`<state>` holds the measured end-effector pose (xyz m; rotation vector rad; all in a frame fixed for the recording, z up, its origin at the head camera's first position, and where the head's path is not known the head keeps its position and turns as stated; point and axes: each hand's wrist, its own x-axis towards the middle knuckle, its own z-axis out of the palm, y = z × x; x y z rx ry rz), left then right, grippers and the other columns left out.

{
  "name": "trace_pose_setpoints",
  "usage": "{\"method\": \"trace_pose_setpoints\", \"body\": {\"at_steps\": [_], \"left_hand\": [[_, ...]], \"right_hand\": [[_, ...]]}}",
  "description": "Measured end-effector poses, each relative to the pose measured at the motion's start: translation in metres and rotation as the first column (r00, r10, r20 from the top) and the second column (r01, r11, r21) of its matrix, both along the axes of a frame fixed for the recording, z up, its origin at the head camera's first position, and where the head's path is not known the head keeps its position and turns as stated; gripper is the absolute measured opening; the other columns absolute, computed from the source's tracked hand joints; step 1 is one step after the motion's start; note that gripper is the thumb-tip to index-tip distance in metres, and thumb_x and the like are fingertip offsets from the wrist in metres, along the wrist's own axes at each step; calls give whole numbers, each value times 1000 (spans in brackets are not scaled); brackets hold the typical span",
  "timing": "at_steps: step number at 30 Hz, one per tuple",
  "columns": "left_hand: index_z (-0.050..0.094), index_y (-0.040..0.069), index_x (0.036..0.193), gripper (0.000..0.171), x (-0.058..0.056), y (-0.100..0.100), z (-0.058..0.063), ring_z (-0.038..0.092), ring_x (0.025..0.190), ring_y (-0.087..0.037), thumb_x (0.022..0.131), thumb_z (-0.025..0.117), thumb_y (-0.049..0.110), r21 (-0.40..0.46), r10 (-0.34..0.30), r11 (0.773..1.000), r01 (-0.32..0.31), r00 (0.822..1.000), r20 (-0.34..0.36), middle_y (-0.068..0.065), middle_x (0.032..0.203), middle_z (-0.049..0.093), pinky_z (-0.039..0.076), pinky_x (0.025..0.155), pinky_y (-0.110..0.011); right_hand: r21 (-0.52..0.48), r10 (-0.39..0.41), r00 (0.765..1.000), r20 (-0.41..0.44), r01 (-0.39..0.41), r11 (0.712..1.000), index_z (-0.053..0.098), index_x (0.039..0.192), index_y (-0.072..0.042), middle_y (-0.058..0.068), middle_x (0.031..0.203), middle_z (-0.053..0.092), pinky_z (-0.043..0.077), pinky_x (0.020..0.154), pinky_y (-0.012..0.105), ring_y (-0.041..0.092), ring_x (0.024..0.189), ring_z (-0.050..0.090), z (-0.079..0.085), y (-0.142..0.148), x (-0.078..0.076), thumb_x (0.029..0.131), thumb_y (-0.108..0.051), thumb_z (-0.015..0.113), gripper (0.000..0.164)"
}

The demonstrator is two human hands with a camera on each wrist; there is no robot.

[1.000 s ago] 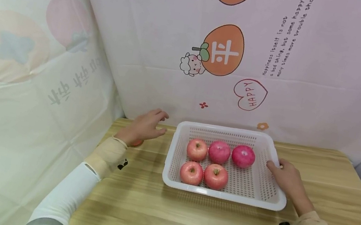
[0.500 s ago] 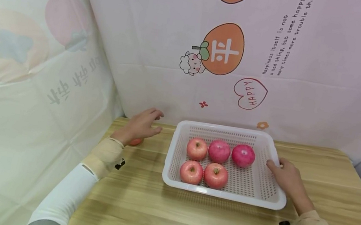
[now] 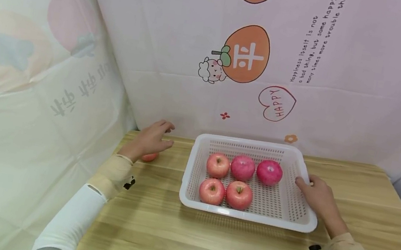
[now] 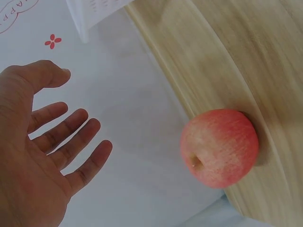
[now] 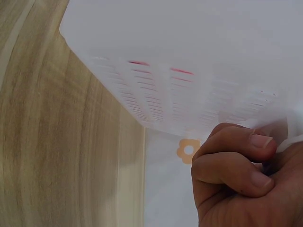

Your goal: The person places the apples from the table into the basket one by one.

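Observation:
My right hand (image 3: 318, 198) grips the right rim of a white perforated plastic basket (image 3: 245, 215), thumb over the edge. In the right wrist view its fingers are curled under the rim, beside the basket's outer wall (image 5: 165, 28). Inside the basket, several red apples (image 3: 239, 195) sit in two rows; two at the back are deeper pink (image 3: 270, 173). Left of the basket, my left hand (image 3: 150, 139) hangs with fingers spread and nothing in them. A lone apple (image 4: 220, 147) rests on the table near it, partly hidden by the hand in the head view.
The wooden table (image 3: 165, 238) ends at a printed white cloth (image 3: 175, 85) hanging along its back. Another cloth (image 3: 40, 151) hangs close on the left. The table surface continues right of the basket and in front of it.
My left hand has drifted slightly left, farther from the basket, and shows more of the lone apple's surroundings. My right hand keeps its grip; the basket stays where it was.

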<state>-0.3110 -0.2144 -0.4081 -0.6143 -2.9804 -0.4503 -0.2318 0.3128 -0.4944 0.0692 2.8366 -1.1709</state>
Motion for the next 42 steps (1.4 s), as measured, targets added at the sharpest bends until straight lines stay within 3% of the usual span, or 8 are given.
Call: {"method": "trace_pose_setpoints", "body": {"at_steps": [15, 32, 42], "left_hand": [[57, -1, 144, 57, -3, -18, -11, 60, 128, -39, 96, 69, 28, 33, 28, 999, -28, 1000, -4, -20, 138, 60, 52, 108, -55], [59, 0, 142, 56, -3, -36, -22, 59, 125, -40, 92, 69, 25, 4, 81, 997, -81, 997, -2, -22, 137, 60, 53, 103, -57], [59, 4, 142, 58, -5, -46, -29, 59, 125, -43, 89, 67, 25, 3, 100, 995, -100, 995, 11, -24, 138, 59, 50, 107, -59]], "right_hand": [[-1, 2, 1000, -10, -2, 1000, 42, 145, 23, 44, 124, 61, 60, 65, 34, 31, 87, 72, -2, 1, -1, 112, -43, 44, 74], [-22, 3, 1000, 12, -3, 1000, 38, 148, 23, 45, 128, 59, 62, 68, 36, 30, 89, 73, -1, -1, 2, 111, -45, 43, 77], [-26, 0, 1000, 19, 0, 1000, 38, 149, 22, 44, 129, 59, 63, 69, 37, 30, 89, 73, -2, 0, 0, 111, -46, 43, 77]]}}
